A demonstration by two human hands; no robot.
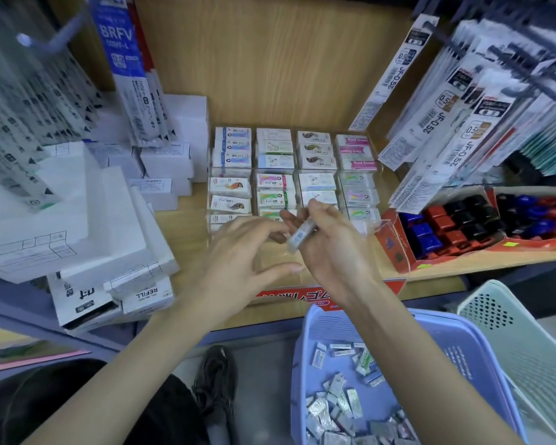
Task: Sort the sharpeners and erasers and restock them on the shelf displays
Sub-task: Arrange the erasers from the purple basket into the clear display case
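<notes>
My right hand [331,242] pinches a small wrapped eraser [299,236] over the front of a clear divided display tray [371,229] on the wooden shelf. The tray holds rows of boxed erasers [275,187] in four columns. My left hand [238,252] hovers beside the right one with fingers spread and relaxed, its fingertips close to the eraser, holding nothing. A purple basket [463,354] at the lower right holds several loose wrapped erasers [337,409].
White refill boxes [77,220] are stacked on the left of the shelf. Red cardboard trays of blue, red and black sharpeners [456,229] sit to the right. Hanging refill packs [456,107] crowd the upper right and upper left. A pale green basket [527,342] stands behind the purple one.
</notes>
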